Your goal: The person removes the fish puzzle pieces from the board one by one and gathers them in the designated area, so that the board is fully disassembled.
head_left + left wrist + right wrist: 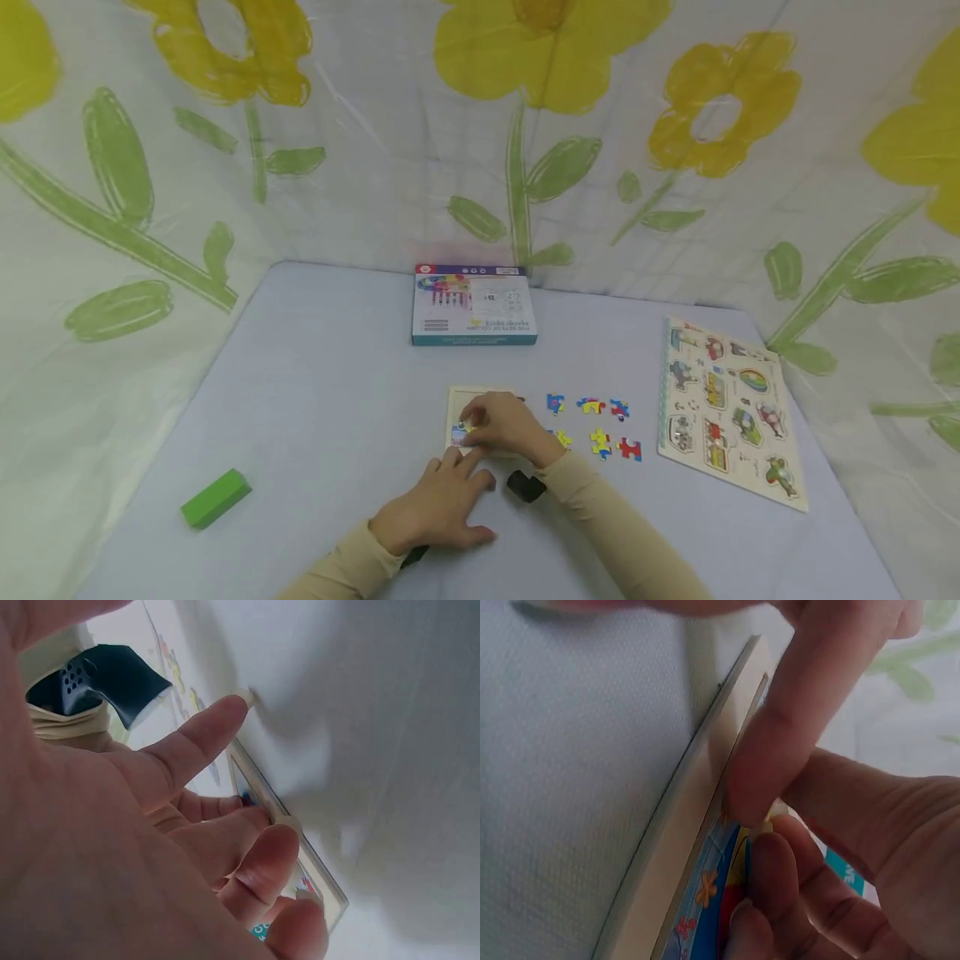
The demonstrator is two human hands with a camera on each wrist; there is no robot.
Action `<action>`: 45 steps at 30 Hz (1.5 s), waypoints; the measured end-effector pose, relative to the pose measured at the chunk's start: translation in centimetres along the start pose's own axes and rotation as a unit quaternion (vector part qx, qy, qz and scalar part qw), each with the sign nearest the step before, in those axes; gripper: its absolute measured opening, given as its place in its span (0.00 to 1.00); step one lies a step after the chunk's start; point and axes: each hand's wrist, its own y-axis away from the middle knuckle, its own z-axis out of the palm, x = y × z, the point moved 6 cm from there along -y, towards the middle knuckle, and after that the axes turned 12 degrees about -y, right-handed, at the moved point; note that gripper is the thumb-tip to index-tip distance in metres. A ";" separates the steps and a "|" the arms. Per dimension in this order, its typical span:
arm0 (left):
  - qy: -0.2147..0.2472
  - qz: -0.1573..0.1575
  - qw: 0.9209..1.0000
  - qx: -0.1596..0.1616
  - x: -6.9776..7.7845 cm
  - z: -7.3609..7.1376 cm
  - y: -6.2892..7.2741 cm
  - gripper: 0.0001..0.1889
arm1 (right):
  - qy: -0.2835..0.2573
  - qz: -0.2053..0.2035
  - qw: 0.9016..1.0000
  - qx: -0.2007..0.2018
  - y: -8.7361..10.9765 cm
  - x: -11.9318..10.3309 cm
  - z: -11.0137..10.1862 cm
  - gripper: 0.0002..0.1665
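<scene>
My right hand (510,427) is over a small wooden puzzle tray (452,408), its thumb and fingertips pinching a jigsaw piece with yellow on it (739,862) down inside the rim. A blue, flower-patterned part of the picture (706,889) shows in the tray beside those fingertips. Most of the piece is hidden by the fingers. My left hand (438,507) lies at the tray's near edge, fingers spread and reaching to the rim, thumb out to the right. Several loose jigsaw pieces (592,406) in red, yellow and blue are just right of the tray.
Behind the tray is a flat box (474,308) with coloured print. A larger wooden picture board (731,412) lies on the right, and a green block (216,498) on the left. A flower-painted curtain (360,183) hangs around the table.
</scene>
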 end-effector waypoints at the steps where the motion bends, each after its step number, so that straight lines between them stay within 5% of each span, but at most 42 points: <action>1: 0.004 0.001 1.000 0.001 0.0 0.0 0.0 0.28 | -0.001 0.001 1.000 0.003 0.0 0.0 0.0 0.19; 19: 0.030 0.022 0.999 -0.019 -0.4 0.0 -0.4 0.27 | -0.025 0.007 1.000 -0.010 0.2 0.0 0.5 0.17; 29: 0.093 0.022 0.995 -0.029 -0.9 0.3 -0.6 0.28 | -0.202 0.009 0.979 0.001 1.5 1.6 -1.7 0.11; 36: 0.191 0.007 0.980 -0.051 -2.7 0.8 -1.3 0.30 | -0.237 0.054 0.966 0.086 5.3 4.9 -7.1 0.15; 41: 0.190 -0.002 0.981 -0.044 -3.0 0.2 -0.9 0.27 | -0.229 0.097 0.962 0.110 9.2 8.5 -10.1 0.18; 45: 0.183 -0.007 0.982 -0.041 -3.2 0.0 -0.8 0.25 | -0.222 0.123 0.962 0.102 11.7 10.1 -10.0 0.18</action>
